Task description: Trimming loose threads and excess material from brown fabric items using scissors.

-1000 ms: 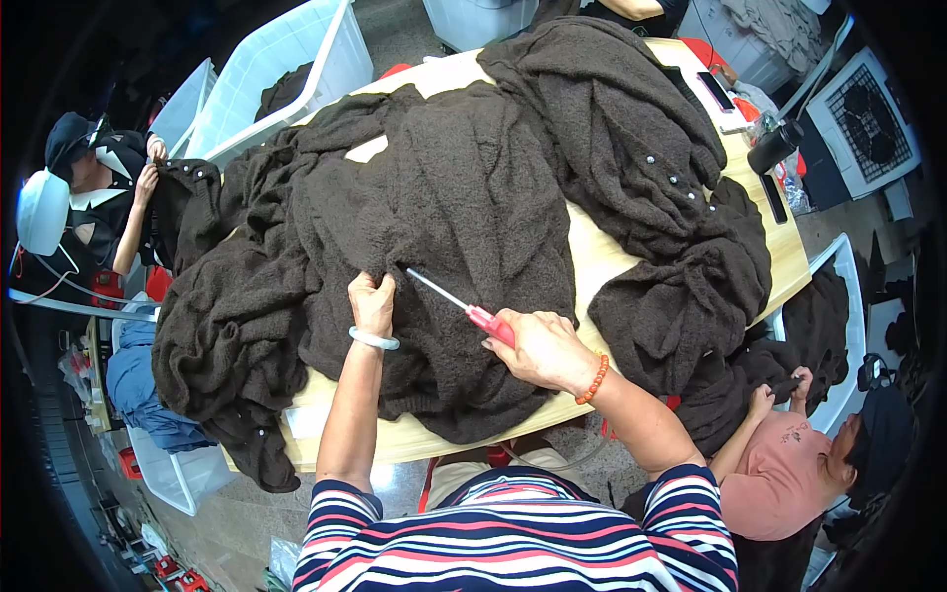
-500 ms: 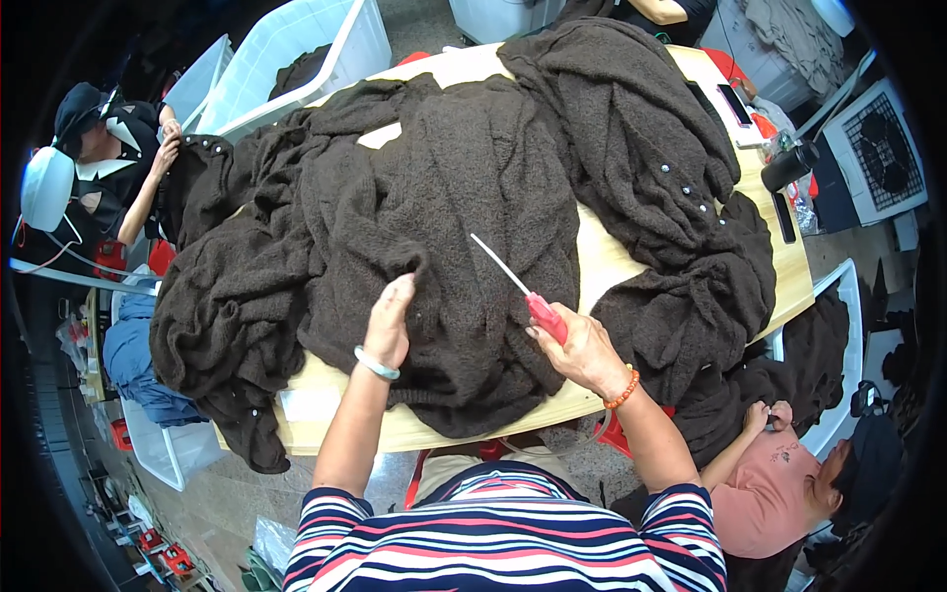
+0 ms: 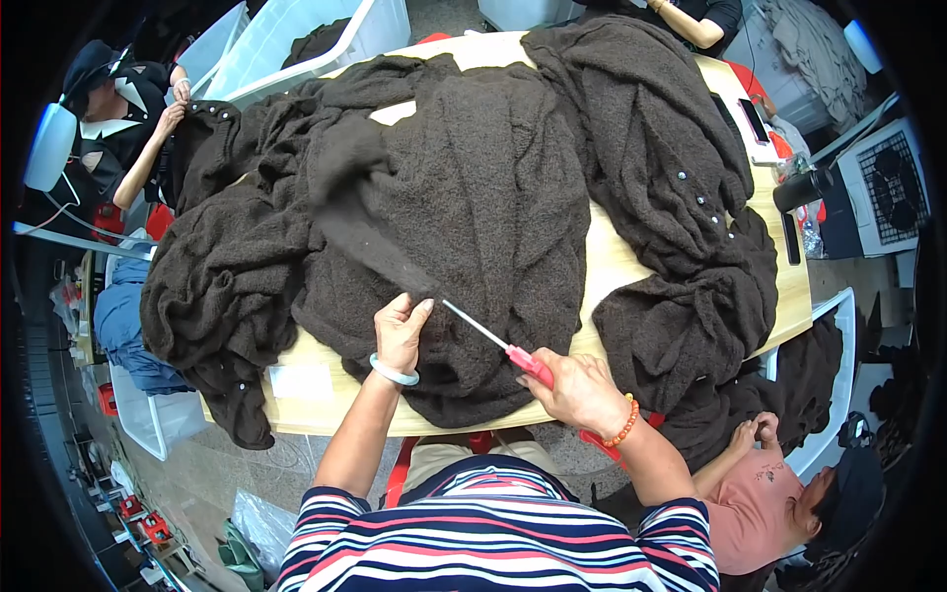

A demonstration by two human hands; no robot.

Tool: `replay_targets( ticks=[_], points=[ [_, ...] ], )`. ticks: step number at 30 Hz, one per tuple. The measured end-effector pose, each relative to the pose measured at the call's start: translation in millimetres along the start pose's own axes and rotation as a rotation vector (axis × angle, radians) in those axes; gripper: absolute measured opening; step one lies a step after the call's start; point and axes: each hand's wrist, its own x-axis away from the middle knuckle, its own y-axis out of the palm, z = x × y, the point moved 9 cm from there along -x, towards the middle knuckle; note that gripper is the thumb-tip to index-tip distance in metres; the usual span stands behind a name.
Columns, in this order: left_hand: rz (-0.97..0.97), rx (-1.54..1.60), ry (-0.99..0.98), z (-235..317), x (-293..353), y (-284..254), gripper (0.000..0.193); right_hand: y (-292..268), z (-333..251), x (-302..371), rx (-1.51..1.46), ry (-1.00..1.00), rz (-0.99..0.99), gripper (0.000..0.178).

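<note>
Head view, looking down on a pale wooden table [image 3: 617,261] heaped with dark brown fleecy garments [image 3: 473,187]. Left hand [image 3: 400,331] laid flat on the near part of the middle garment, fingers together and extended, pressing the cloth down; a pale bangle [image 3: 393,373] around that wrist. Right hand [image 3: 577,390] closed around the red handle of long thin scissors [image 3: 493,340], metal blades pointing far-left, tip just beside the left hand's fingers and resting on the brown cloth. An orange bead bracelet [image 3: 623,424] around the right wrist. Striped sleeves and chest in red, white and navy at the near edge.

More of the same brown fabric spilling off the table: one heap hanging over the left edge [image 3: 212,296], another piled on the right [image 3: 691,296] with a row of small pale buttons [image 3: 702,202] showing. A small white rectangular label [image 3: 301,383] lying flat on the bare near-left corner of the table. A pale strip of something white [image 3: 395,111] peeking between the folds on the far side; cannot tell what.

Clear plastic bins [image 3: 296,49] at the far left, one holding dark cloth. Dark flat rectangular devices [image 3: 755,120] on the far-right table edge, a black cylinder [image 3: 801,189] just beyond. A person in a pink top [image 3: 755,503] seated near right, another in black [image 3: 118,128] at far left with a hand on the fabric.
</note>
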Motion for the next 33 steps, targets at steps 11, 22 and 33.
replay_targets(
  ticks=[11,22,33],
  points=[
    [0.085,0.119,-0.142,-23.1,17.2,-1.0,0.025,18.5,1.9,18.2,-0.001,-0.022,-0.095,0.024],
    [0.072,0.381,-0.375,-13.0,-25.4,-16.4,0.024,4.2,5.7,8.7,-0.086,-0.074,0.109,0.022],
    [0.150,0.209,-0.196,-20.7,-36.2,-26.8,0.008,1.7,-14.6,-28.1,0.012,-0.046,0.068,0.023]
  ],
)
